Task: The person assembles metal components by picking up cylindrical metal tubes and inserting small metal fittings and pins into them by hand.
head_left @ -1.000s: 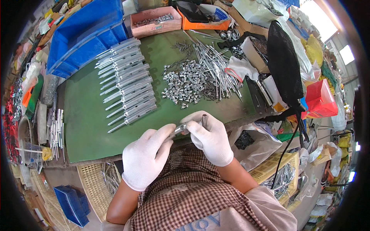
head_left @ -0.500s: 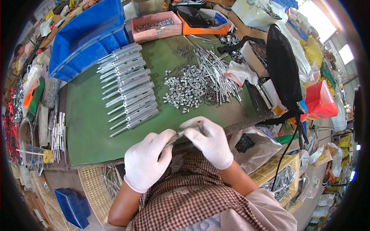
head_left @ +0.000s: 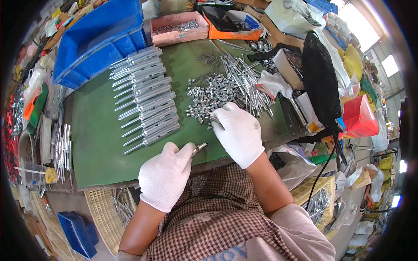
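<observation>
My left hand [head_left: 164, 176], in a white knit glove, is closed round a short metal tube [head_left: 199, 148]. The tube's end sticks out past the thumb and forefinger, above the near edge of the green work surface [head_left: 100, 163]. At the near side of a heap of small shiny cone-shaped metal fittings [head_left: 207, 98], my gloved right hand [head_left: 238, 132] is closed with its fingertips down. Whatever those fingertips hold is hidden or too small to name. Left of the heap lies a neat row of metal tubes with thin pointed rods [head_left: 146, 98], side by side.
Long thin metal rods [head_left: 250, 89] lie loose beside the fittings. A blue bin [head_left: 98, 48], a pink box [head_left: 179, 37] and an orange box [head_left: 233, 32] line the back. A black mesh bag [head_left: 321, 78] hangs at the right. Yellow crates [head_left: 102, 209] stand below the near edge.
My right hand has left the tube and moved up to the heap of fittings. My left hand still holds the tube, now with its end pointing out freely.
</observation>
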The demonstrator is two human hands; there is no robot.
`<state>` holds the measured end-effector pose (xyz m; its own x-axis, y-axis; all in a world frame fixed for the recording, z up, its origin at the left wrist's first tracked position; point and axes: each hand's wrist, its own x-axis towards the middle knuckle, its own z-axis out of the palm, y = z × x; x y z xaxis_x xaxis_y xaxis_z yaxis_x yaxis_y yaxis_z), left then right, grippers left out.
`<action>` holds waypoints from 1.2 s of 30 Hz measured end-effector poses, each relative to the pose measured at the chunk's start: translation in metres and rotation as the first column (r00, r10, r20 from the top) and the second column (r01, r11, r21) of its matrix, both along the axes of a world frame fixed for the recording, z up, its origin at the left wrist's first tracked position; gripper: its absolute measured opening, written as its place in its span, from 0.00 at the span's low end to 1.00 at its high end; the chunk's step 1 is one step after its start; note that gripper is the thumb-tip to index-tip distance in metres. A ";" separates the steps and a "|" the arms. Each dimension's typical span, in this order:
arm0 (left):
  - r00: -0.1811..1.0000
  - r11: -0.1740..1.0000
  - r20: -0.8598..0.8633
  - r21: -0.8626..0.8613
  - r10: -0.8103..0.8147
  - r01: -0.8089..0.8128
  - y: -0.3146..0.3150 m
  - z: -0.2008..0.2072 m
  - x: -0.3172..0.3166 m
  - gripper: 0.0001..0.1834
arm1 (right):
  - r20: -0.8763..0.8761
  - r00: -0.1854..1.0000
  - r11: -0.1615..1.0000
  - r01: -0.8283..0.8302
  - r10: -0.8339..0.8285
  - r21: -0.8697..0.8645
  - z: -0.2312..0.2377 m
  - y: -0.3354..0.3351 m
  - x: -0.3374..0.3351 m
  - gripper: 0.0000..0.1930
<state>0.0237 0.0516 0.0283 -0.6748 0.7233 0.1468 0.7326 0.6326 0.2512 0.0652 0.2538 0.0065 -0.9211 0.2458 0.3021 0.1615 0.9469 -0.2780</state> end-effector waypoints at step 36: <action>0.990 0.992 0.118 0.105 -0.080 0.067 0.019 -0.001 0.007 0.12 | -0.214 0.969 0.890 -0.203 0.123 -0.408 -0.008 -0.005 0.046 0.07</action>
<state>0.0305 0.0701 0.0273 -0.6377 0.7573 0.1410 0.7362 0.5453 0.4009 0.1116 0.2492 -0.0017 -0.9004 0.2377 0.3645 -0.0747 0.7408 -0.6676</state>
